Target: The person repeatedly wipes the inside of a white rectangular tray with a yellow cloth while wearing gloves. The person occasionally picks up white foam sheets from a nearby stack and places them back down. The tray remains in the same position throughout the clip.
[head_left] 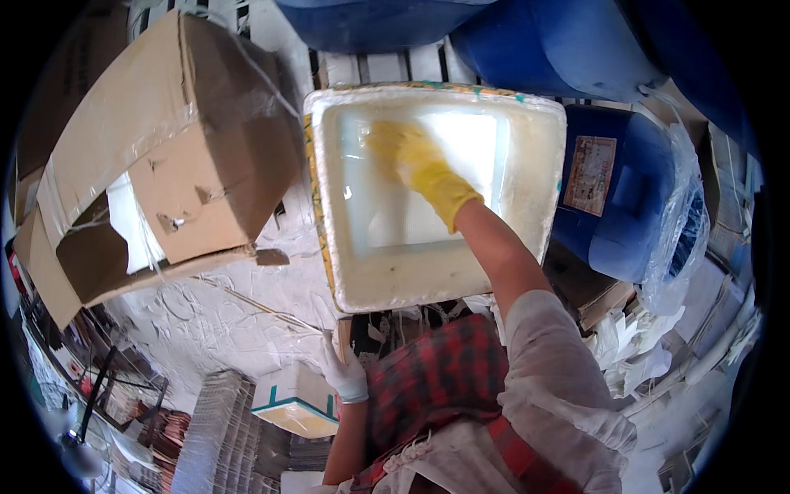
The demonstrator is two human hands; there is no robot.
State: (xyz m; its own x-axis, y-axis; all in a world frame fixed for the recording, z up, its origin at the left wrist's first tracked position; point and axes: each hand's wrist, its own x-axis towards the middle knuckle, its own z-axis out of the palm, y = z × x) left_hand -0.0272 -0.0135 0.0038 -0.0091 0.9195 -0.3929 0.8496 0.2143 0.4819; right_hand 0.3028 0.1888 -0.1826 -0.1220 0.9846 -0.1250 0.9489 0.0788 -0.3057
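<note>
A white foam box [436, 300] with thick walls stands in front of me, holding a shallow, clear liquid that reflects bright light. My right hand [411, 156], in a yellow rubber glove, reaches down into its far left part. The fingers there are blurred and partly lost in the glare, so I cannot make out whether they hold anything. Below the box's near left corner is my left hand [346, 375] in a thin white glove, its fingers stretched upward beside a narrow brown piece [344, 336].
Left of the foam box stands a large, torn cardboard box [214, 165]. Blue plastic drums [568, 49] line the far side, and a blue container [613, 193] stands at the right. A small white box with green tape [292, 395] sits near my left hand.
</note>
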